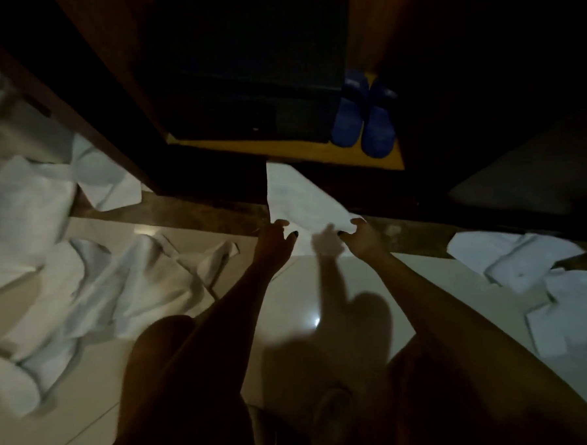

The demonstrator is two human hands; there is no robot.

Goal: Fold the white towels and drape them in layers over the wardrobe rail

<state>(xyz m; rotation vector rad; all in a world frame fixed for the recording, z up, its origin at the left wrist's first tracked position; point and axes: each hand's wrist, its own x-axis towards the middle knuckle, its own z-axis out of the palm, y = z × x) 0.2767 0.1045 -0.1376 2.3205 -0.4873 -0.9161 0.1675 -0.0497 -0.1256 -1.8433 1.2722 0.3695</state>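
A white towel (295,195) lies spread out in front of the open wardrobe, its far corner near the wardrobe floor. My left hand (275,238) pinches its near left edge. My right hand (359,236) pinches its near right corner. Both arms reach forward and down over the pale tiled floor (322,289). More white towels (95,290) lie crumpled on the floor at the left. Other white towels (525,261) lie at the right. No wardrobe rail shows in this dim, blurred view.
The open wardrobe (243,71) is dark inside, with a wooden floor board (281,151). A pair of blue slippers (364,116) stands at its right. A dark wooden door edge (75,108) runs diagonally at the left. A dark panel (528,182) lies at the right.
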